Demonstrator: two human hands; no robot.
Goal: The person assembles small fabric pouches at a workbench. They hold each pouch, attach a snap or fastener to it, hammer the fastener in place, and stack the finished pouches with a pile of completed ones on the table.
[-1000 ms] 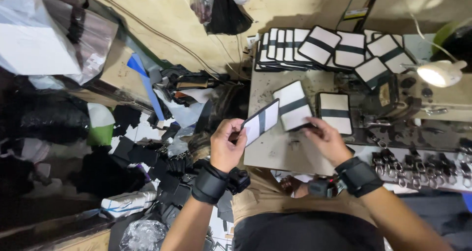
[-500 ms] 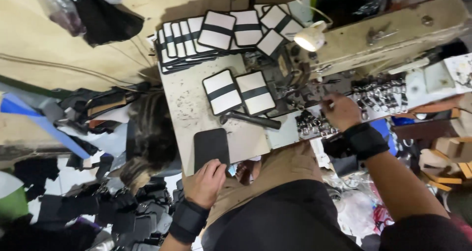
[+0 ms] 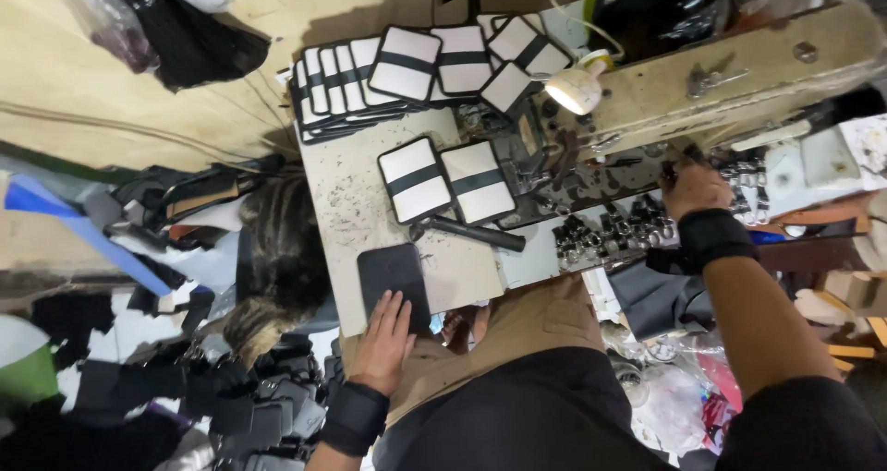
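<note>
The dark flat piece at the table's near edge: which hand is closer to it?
Left. The left hand rests on the dark piece; the right hand is far across the table, among the metal buckles.

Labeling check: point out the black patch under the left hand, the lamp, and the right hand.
black patch [image 3: 390, 270], head view, upper bare part above the fingers.
lamp [image 3: 575, 89], head view, middle of the lit white head.
right hand [image 3: 695, 190], head view, back of the hand.

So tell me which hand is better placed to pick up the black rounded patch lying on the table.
Left hand: it already rests on the black rounded patch. The right hand is far off among the metal buckles.
</note>
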